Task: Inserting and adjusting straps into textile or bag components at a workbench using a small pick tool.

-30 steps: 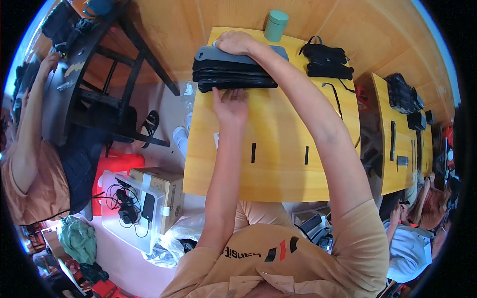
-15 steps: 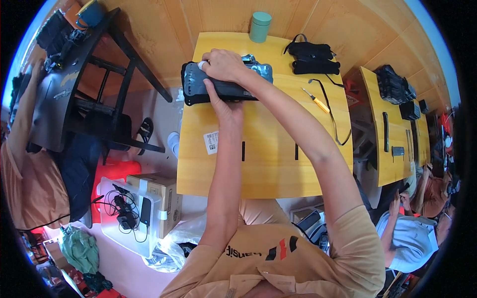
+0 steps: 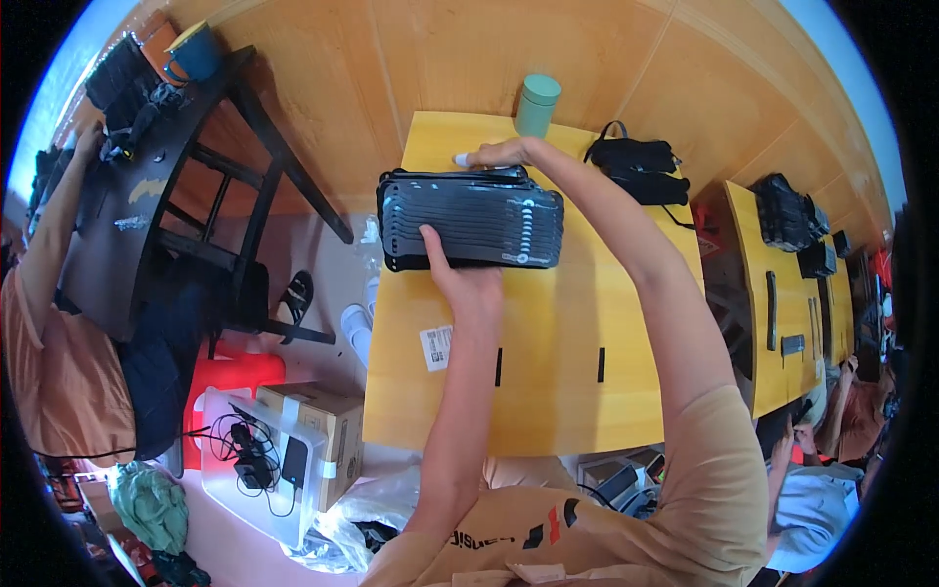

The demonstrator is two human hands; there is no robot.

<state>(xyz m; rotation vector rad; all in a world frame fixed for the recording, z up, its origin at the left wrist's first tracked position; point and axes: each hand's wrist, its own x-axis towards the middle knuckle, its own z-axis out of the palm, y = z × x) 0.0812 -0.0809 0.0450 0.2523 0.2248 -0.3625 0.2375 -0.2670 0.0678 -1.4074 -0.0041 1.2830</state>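
Observation:
A stack of several flat black trays (image 3: 469,220) is held between both hands above the far part of a yellow wooden table (image 3: 548,391). My left hand (image 3: 468,279) grips the stack's near edge, thumb on top. My right hand (image 3: 499,155) holds its far edge with fingers curled over it. The stack lies level, its long side running left to right.
A mint-green cup (image 3: 536,104) stands at the table's far edge, a black bag (image 3: 634,161) to its right. A white label (image 3: 435,346) is on the table's left side. A dark table (image 3: 147,196), cardboard box (image 3: 308,426) and other people sit around.
The stack has come toward me and now looks larger and more level in view. Both hands stay on its near and far edges.

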